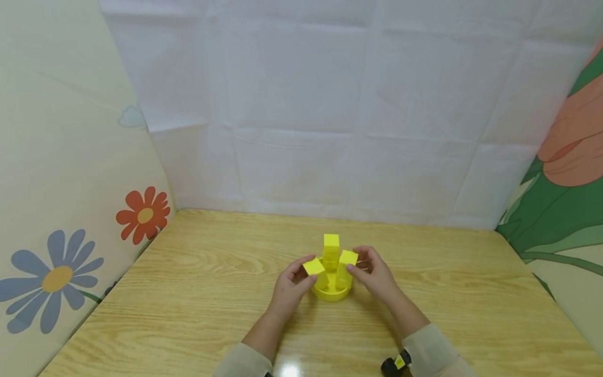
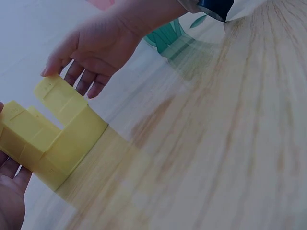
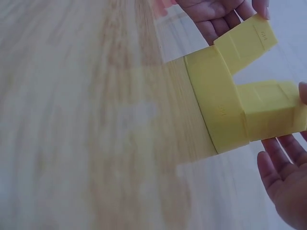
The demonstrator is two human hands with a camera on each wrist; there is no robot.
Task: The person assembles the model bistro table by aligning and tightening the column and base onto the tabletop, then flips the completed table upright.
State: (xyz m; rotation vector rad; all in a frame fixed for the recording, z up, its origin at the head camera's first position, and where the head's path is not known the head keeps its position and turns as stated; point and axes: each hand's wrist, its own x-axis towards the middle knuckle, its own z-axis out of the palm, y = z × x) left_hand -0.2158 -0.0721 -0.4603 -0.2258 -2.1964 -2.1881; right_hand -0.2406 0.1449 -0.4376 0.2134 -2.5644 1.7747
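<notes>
A round yellow base (image 1: 331, 296) with a low wall sits on the table, with three yellow blocks standing up from it. My left hand (image 1: 288, 288) pinches the left block (image 1: 314, 267) between thumb and fingers; this block leans outward over the rim. On the other side, my right hand (image 1: 378, 275) grips the right block (image 1: 348, 258), thumb on its near side. The back block (image 1: 331, 246) stands upright with neither hand on it. Small raised marks show on the yellow wall (image 3: 211, 103) in the right wrist view.
The base rests on a wood-grain table (image 1: 188, 309). Behind it hangs a creased white sheet (image 1: 306, 115). Flower-printed panels stand at the left (image 1: 56, 157) and right (image 1: 565, 225). A black wrist device (image 1: 395, 363) lies at the right cuff.
</notes>
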